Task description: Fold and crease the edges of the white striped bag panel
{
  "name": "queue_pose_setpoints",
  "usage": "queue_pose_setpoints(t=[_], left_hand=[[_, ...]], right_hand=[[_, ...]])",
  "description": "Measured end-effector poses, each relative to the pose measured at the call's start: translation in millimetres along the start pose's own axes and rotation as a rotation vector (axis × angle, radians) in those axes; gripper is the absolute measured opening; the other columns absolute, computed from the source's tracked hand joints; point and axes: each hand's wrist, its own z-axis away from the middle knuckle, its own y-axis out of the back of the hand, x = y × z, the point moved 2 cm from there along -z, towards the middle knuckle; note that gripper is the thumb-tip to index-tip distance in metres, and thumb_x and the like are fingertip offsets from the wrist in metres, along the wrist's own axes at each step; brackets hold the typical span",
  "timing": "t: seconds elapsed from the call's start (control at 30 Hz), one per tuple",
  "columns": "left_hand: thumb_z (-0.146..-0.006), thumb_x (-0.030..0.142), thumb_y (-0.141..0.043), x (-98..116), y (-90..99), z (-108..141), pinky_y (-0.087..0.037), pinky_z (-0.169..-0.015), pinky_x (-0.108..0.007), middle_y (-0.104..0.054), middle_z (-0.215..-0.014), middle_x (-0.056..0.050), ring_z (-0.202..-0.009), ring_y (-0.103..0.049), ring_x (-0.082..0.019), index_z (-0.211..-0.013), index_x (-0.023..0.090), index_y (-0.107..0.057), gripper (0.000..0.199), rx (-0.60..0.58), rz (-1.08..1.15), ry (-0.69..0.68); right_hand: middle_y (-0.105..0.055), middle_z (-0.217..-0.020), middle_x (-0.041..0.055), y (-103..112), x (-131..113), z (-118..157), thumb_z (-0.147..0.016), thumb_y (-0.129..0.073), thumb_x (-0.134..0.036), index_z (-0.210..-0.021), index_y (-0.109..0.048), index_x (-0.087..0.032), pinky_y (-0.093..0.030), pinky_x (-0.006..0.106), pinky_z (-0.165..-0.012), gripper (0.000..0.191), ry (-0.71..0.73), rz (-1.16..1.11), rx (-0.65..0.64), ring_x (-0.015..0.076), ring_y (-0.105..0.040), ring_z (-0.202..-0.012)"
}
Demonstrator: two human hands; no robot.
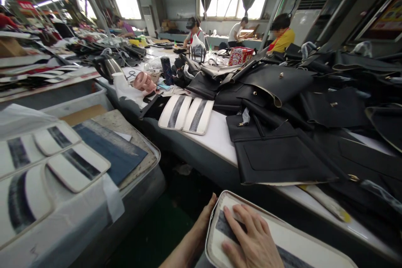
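Note:
In the head view, a long white panel with rounded corners and a dark stripe (301, 243) lies at the bottom, close to me. My left hand (202, 220) is at its left edge, holding it from the side; most of its fingers are hidden behind the rim. Palm down, my right hand (251, 236) rests on the panel's top face with fingers stretched and apart, across the stripe. Two similar striped panels (197, 115) lie on the white table edge ahead. Several more striped panels (75, 163) are spread on the left.
Black leather bag pieces (279, 155) pile along the white table (222, 134) on the right. A pink fan (144, 81), a kettle (109, 67) and a dark cylinder (166, 71) stand farther back. A blue board (109, 148) lies left. Several people work beyond.

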Motion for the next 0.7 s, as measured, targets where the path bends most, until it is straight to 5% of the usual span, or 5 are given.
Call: queue_pose_setpoints(t=[0.27, 0.7], left_hand=[[-0.084, 0.062, -0.059, 5.7, -0.3, 6.2, -0.039, -0.102, -0.046, -0.07, -0.109, -0.016, -0.104, -0.065, -0.034, -0.127, 0.011, -0.06, 0.067, 0.088, -0.012, 0.001], [-0.068, 0.066, -0.073, 19.1, -26.5, 15.7, -0.035, -0.107, -0.042, -0.073, -0.09, -0.011, -0.112, -0.06, -0.033, -0.093, 0.013, -0.074, 0.058, 0.229, -0.061, -0.097]], right_hand=[[-0.06, -0.123, 0.0088, -4.2, -1.0, 2.4, -0.08, -0.066, -0.048, -0.13, -0.057, -0.023, -0.035, 0.037, -0.091, 0.056, -0.058, -0.024, -0.049, 0.0272, -0.053, -0.11], [-0.057, -0.128, 0.006, -2.7, -1.5, 4.5, -0.078, -0.068, -0.048, -0.135, -0.052, -0.027, -0.032, 0.037, -0.094, 0.063, -0.128, -0.077, -0.099, 0.0261, -0.05, -0.113]])
